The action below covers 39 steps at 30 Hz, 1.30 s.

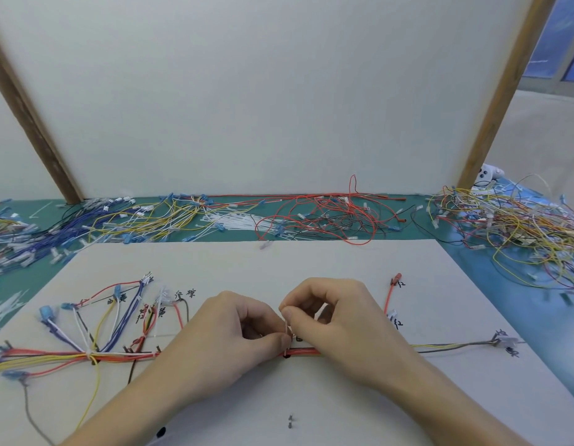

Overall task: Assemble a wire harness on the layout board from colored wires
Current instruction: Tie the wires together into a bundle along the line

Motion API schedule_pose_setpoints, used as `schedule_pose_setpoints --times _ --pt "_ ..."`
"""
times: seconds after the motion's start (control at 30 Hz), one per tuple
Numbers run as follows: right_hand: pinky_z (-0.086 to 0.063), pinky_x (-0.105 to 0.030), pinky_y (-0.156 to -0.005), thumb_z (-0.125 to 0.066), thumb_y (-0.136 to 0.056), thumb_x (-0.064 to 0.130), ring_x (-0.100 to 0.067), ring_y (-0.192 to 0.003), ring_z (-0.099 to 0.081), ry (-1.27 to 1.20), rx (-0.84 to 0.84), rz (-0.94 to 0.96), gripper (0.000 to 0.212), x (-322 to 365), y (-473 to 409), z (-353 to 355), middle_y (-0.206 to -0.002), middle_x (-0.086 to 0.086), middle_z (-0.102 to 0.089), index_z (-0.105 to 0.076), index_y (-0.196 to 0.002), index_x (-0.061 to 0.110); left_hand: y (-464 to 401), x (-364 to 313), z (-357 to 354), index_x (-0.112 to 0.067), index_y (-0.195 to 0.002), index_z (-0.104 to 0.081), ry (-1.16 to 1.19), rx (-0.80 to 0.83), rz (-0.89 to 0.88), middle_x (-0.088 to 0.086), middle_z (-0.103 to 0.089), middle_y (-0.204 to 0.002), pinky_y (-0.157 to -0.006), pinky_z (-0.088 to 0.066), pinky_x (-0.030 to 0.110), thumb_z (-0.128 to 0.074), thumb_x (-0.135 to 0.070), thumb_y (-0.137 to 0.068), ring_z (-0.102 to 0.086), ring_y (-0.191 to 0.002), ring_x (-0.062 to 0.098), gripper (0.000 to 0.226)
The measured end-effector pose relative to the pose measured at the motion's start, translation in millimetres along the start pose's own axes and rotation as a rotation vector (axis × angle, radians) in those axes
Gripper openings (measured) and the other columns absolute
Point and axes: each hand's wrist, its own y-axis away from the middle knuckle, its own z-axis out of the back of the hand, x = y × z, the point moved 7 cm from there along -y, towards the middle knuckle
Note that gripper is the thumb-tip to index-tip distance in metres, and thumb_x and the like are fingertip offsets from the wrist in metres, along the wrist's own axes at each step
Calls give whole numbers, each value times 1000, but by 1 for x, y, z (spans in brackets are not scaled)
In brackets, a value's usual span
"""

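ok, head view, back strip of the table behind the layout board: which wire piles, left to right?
blue wire pile → yellow wire pile → white cable ties → red wire pile → mixed yellow-and-red wire heap

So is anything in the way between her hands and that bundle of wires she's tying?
Nothing visible. Both the left hand and right hand are already at the wire bundle, pinching a thin white tie looped around it.

Red and yellow wire bundle [303, 351] under the grip; white layout board [311, 268] beneath; green table [234, 235] beyond.
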Motion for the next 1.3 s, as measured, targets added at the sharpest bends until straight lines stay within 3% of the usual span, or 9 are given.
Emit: schedule_pose_setpoints --times 0.17,0.3,0.57,0.8,1.13,1.3 --pt "-41 -7 -60 -71 -89 16 2 -63 -60 0 67 -13 9 -2 0 -4 -72 17 -72 -77 -87 22 0 -1 3 -31 -83 -78 -51 -34 -11 -5 -69 -66 -57 -41 26 -67 -59 -70 -51 -56 4 33" --pt "-40 -6 -59 -70 -91 14 4 -58 -59 -4 70 3 10 0 0 -5 -70 18 -69 -75 -85 21 -1 0 4 -30 -81 -78 -75 -16 -5 -8 -64 -61 -56 -38 26 -75 -45 -82 -49 -56 4 15" --pt "-39 -8 -58 -71 -92 11 2 -56 -56 -11 -15 11 12 3 0 -3 -69 18 -65 -73 -84 20 -4 2 2 -29 -82 -80 -53 40 7 -11 -65 -61 -55 -34 24 -76 -32 -87 -47 -56 5 7" --pt "-41 -9 -59 -72 -90 16 2 -59 -57 -30 6 -33 10 2 -1 -1 -71 15 -69 -73 -82 22 -5 3 1 -31 -85 -81 -8 92 19 6 -73 -74 -62 -37 30 -76 -47 -77 -51 -61 9 19" --pt "-40 -9 -58 -71 -91 14 1 -56 -55 -53 -12 -26 12 6 2 -2 -72 13 -68 -72 -82 22 -5 0 1 -30 -79 -79 -92 89 0 -9 -59 -54 -52 -34 22 -77 -39 -81 -46 -52 4 10" --pt "-50 -21 -61 -69 -92 11 -8 -63 -61 -90 -26 -16 13 9 3 -1 -76 4 -72 -71 -83 21 -5 -2 0 -30 -75 -77 -141 80 -6 -9 -58 -53 -51 -36 22 -77 -36 -81 -46 -51 4 8"
